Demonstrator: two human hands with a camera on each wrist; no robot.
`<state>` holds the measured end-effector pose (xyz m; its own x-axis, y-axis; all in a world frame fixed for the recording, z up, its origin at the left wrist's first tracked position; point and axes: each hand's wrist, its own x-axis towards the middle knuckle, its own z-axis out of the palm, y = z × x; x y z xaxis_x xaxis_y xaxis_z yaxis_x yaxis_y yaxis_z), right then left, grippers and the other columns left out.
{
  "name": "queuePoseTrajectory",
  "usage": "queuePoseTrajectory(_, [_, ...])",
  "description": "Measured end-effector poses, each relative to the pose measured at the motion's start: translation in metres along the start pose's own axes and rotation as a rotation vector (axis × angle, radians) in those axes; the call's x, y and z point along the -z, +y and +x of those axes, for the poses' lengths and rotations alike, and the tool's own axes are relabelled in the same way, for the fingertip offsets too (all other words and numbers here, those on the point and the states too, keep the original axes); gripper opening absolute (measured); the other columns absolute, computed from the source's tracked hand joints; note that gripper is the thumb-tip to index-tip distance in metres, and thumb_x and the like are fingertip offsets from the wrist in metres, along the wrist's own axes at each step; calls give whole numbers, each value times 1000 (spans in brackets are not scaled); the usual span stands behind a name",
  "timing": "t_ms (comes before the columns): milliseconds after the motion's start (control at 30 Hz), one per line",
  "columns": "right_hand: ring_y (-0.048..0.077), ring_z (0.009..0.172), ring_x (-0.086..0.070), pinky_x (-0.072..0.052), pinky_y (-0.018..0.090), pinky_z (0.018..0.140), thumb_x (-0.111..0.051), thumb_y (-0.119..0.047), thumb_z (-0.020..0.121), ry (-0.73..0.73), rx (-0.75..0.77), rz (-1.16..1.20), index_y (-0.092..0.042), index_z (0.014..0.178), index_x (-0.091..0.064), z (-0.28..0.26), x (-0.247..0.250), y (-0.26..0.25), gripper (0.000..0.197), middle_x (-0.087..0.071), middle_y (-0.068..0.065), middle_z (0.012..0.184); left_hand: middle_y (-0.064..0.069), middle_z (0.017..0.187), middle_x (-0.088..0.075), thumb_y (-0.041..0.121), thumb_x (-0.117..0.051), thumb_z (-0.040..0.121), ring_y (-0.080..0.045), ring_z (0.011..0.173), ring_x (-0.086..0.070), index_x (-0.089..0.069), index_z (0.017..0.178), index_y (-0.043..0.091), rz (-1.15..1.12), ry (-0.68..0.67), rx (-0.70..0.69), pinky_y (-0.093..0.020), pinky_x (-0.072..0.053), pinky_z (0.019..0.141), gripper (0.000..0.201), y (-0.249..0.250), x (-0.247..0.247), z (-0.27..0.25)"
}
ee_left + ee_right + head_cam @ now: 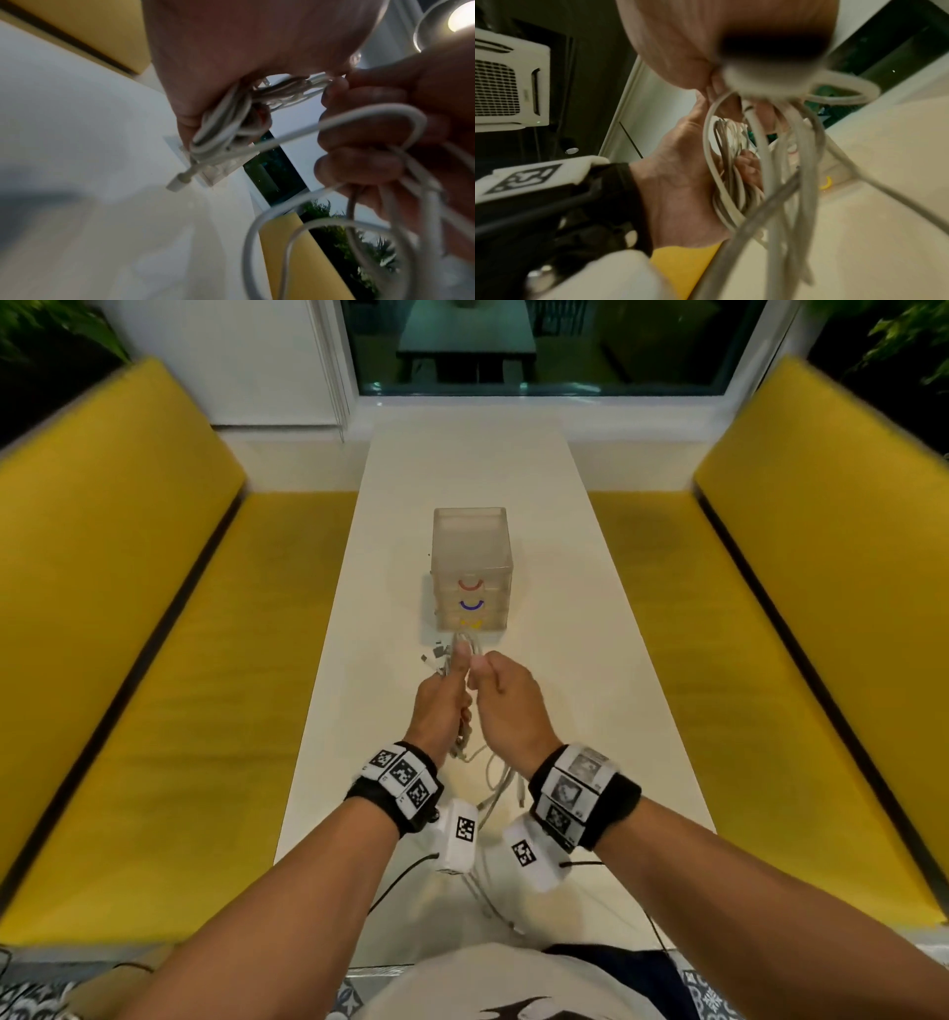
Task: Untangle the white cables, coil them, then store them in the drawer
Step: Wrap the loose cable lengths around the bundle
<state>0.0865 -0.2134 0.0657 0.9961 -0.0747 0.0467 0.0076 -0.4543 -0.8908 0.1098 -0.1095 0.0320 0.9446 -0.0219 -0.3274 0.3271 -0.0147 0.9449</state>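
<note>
A tangle of white cables [464,660] hangs between my two hands above the white table [565,618], just in front of a small translucent drawer unit [470,567] with red, blue and yellow handles. My left hand [444,695] grips a bunched coil of the cables [226,125], with a plug end [180,180] sticking out below. Close beside it, my right hand [508,695] pinches strands of the same tangle [777,162]. Loose loops [493,778] trail down toward my wrists and over the near table edge. All the unit's drawers look closed.
Yellow cushioned benches [154,660] [801,660] run along both sides of the narrow table. A window [539,346] stands at the far end. Thin black wires [405,875] run from the wrist cameras.
</note>
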Motion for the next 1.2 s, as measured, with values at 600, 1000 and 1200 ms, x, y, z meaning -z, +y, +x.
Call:
queuePoseTrajectory(600, [26,79,-63,-53,43,71,-55,-28,95,-390,182,-282,-19,101,-47,-12,3,28,14,-67,3,91,1,55,-45,37,-73,89,-16,46,-45,-52,65,19,-186,119,-37,-25,-40,46,36,8,3,8])
queuePoseTrajectory(1000, [17,56,-67,-48,24,54,-59,-44,97,-599,-128,50,-12,64,-57,-16,2,48,47,-62,4,58,0,58,-49,21,-65,98,-12,44,-44,-57,81,15,-481,23,9,-27,-45,48,19,17,15,11])
queuePoseTrajectory(1200, [4,46,-50,-40,12,53,-63,-50,93,-608,-181,-23,-1,68,-71,-11,7,61,56,-64,5,58,3,54,-37,29,-63,99,-9,40,-37,-61,97,10,-492,-47,-29,-26,-40,44,20,21,16,9])
